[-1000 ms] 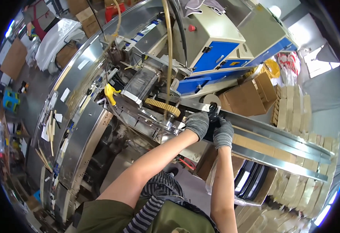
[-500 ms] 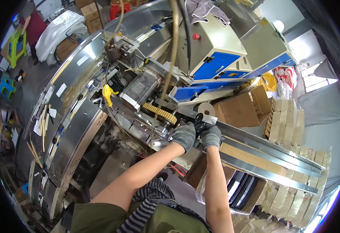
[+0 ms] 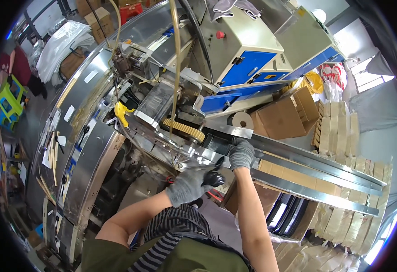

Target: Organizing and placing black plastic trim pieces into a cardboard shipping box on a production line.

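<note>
At metal rails [image 3: 316, 162] with right hand [image 3: 242, 155], nearby with curled left hand [image 3: 189, 186]; cannot tell either grip. Look stiff, probably slippery; best held along edges.

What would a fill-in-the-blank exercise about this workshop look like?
The left hand and right hand both wear knitted grey ____.
The flat rectangular doors of the beige metal cabinet are ____.
The round knob protruding from that cabinet is ____.
The long silver metal rails lie nearer the ____ hand.

Missing words: gloves; blue; red; right.
</note>
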Available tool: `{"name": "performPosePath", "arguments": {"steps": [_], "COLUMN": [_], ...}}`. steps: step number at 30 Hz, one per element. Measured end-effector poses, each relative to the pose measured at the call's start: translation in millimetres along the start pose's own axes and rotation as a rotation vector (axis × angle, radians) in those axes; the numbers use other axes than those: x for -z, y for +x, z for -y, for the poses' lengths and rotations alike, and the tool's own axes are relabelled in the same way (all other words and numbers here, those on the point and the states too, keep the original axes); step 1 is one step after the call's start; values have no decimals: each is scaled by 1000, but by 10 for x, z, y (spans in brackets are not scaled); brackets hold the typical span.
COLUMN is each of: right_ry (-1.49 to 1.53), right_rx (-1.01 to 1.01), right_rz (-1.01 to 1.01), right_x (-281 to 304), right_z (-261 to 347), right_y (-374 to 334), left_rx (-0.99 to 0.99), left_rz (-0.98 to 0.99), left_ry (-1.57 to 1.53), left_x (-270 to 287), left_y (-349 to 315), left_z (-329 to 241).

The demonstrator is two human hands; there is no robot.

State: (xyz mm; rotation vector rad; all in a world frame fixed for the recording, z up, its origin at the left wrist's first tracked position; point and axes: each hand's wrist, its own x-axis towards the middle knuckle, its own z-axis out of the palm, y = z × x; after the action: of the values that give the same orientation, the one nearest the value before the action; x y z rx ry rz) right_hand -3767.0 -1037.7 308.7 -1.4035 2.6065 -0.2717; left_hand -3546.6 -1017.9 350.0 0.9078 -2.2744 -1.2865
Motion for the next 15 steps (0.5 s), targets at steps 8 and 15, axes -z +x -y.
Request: {"name": "performPosePath", "arguments": {"steps": [8,15], "right_ry": [-165,9], "right_rx": [124,683], "right_rz": [197,300], "right_x": [315,-750], "right_z": [370,1460], "right_y": [26,628], "left_rx": [327,452], "left_rz": [128,101], "left_ry": [-184,-251], "left_x": [-420,-351], "left_y": [-740,-1150], "left_z": [727,667]}}
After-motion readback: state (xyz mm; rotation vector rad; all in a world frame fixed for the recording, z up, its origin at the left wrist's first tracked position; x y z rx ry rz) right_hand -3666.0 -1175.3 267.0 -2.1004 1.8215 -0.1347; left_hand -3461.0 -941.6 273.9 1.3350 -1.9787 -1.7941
